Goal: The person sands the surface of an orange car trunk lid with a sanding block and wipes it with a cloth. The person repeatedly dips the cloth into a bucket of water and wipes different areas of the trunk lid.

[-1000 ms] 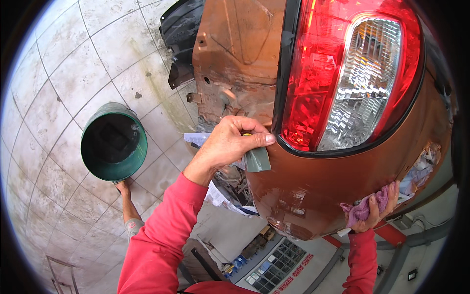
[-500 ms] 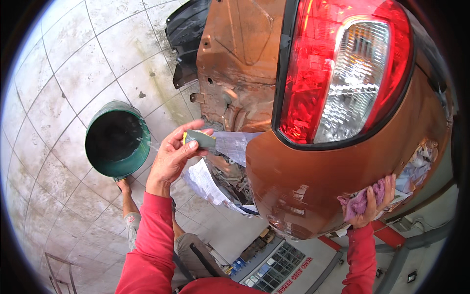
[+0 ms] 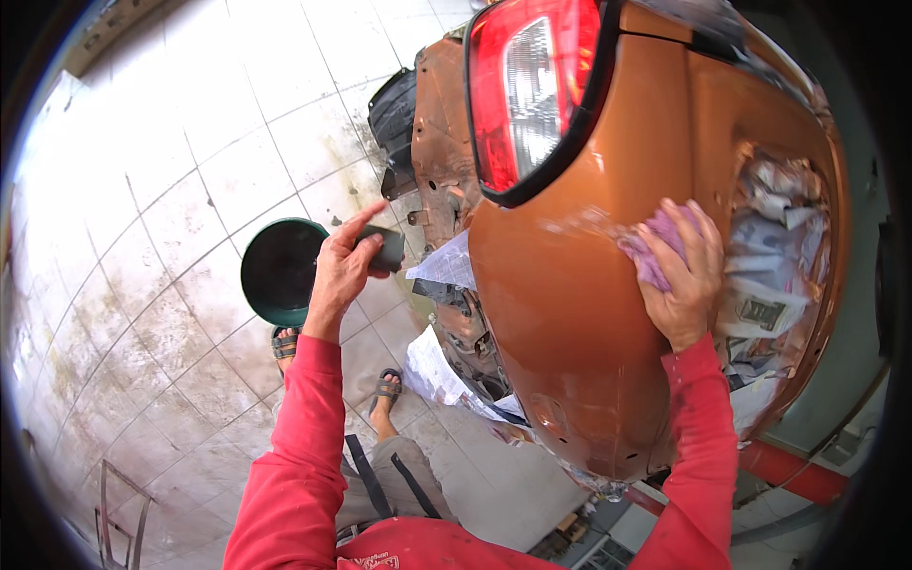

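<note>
My left hand [image 3: 344, 271] is raised beside the car's corner. Its thumb and fingers pinch a grey-green sanding block [image 3: 385, 249], while the index finger points up. On the orange-brown body panel [image 3: 560, 313], my right hand [image 3: 686, 285] presses a crumpled pinkish-purple cloth [image 3: 665, 242]. A wet, whitish smear lies on the paint left of the cloth. The red and clear tail light [image 3: 534, 90] sits above both hands in the picture, with a black rim around it.
A dark green bucket [image 3: 296, 309] stands on the tiled floor [image 3: 190, 247] near my feet. Newspaper [image 3: 437, 370] hangs at the panel's left edge, by exposed metal. More crumpled paper [image 3: 765, 247] fills an opening on the right. A metal frame [image 3: 128, 503] is at lower left.
My right hand has moved the cloth up and inward from the panel's lower right edge, nearer the tail light. My left hand still holds the block. The whole view has shifted.
</note>
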The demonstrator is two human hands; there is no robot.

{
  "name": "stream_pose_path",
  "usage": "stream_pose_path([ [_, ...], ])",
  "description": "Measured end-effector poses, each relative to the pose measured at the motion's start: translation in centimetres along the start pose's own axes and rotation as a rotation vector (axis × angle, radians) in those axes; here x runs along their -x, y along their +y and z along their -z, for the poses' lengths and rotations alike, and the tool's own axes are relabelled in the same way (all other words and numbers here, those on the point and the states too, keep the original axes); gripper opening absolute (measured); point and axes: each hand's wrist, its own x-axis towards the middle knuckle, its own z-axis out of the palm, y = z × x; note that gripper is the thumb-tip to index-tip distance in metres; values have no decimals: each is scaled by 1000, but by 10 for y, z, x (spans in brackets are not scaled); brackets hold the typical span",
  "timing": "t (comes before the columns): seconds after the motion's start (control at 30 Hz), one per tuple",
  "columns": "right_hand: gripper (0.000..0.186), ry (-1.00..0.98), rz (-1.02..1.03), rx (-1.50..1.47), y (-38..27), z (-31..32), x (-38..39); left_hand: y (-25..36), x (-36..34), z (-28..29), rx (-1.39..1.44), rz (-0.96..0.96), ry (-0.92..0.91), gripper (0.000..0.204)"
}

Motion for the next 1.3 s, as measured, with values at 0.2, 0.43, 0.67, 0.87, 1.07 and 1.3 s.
stream_pose_path([
  [0.2,33,-45,256,-284,38,32,65,18,48,-66,-78,-340,217,32],
  [0.43,29,194,325,-422,68,28,94,67,87,-234,-498,-874,167,66],
  [0.67,29,309,222,-624,81,-1,95,-63,213,-368,-941,-972,80,86],
  [0.87,17,335,266,-598,84,-5,98,-14,133,-326,-946,-1080,147,77],
  [1.07,22,377,298,-622,71,-7,85,34,56,-306,-950,-1055,366,67],
  [1.3,21,343,267,-629,87,-3,95,-147,240,-386,-662,-779,141,100],
])
